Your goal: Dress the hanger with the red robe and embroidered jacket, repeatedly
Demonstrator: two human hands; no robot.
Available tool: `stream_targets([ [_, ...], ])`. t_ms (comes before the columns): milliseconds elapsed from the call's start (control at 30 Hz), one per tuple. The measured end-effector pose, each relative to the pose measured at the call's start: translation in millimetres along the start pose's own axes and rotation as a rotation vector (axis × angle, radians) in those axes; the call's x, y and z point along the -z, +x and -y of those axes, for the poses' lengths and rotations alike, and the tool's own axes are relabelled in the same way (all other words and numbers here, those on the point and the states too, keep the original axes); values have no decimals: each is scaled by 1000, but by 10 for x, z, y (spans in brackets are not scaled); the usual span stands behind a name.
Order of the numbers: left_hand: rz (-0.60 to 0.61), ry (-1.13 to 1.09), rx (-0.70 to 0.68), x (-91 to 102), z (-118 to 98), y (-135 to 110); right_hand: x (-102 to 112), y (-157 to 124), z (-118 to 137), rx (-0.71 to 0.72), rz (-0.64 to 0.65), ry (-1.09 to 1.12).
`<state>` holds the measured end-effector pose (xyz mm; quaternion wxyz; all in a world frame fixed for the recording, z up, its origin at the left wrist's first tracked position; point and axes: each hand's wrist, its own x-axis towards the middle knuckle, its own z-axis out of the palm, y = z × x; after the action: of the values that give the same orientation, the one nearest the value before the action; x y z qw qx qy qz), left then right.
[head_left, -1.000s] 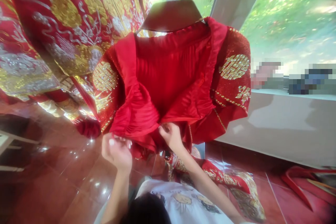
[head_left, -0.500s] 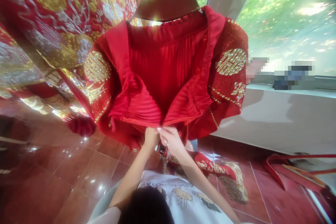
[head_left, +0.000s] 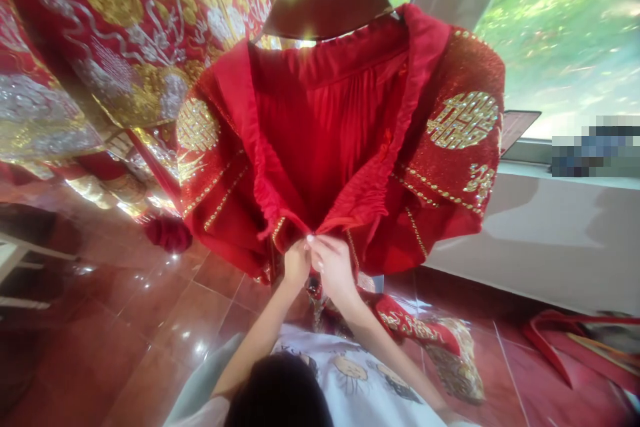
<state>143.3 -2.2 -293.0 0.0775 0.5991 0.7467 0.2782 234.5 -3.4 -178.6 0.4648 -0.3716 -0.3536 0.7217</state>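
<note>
Just above the left hand (head_left: 299, 263) and right hand (head_left: 333, 260), pinched close together on its front, hangs a red garment (head_left: 340, 120) whose ruffled pleats (head_left: 357, 203) could snag if loose cloth bunches there.

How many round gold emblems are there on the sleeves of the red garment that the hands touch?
2. One emblem is on the picture-left sleeve; the other emblem is on the picture-right sleeve. The sleeves' backs are hidden, so more may exist.

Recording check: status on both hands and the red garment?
Right hand pinching red garment at front neckline; left hand alongside, grip partly hidden. Garment hanging, neck open. No obstruction visible at the hands.
</note>
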Motion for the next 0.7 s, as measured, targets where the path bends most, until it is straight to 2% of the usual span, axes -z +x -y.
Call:
stream_targets([
  [133,-11,45,-7,205,-56,62,-59,20,36,75,39,-16],
  [267,-134,88,29,472,-196,153,-60,67,-45,-5,59,47],
  [333,-156,98,39,545,-266,220,-54,77,-65,-38,66,87],
  [500,-114,79,28,535,-385,335,-71,96,-12,-108,76,187],
  [700,-96,24,7,484,-445,310,-199,88,62,-42,-112,287],
])
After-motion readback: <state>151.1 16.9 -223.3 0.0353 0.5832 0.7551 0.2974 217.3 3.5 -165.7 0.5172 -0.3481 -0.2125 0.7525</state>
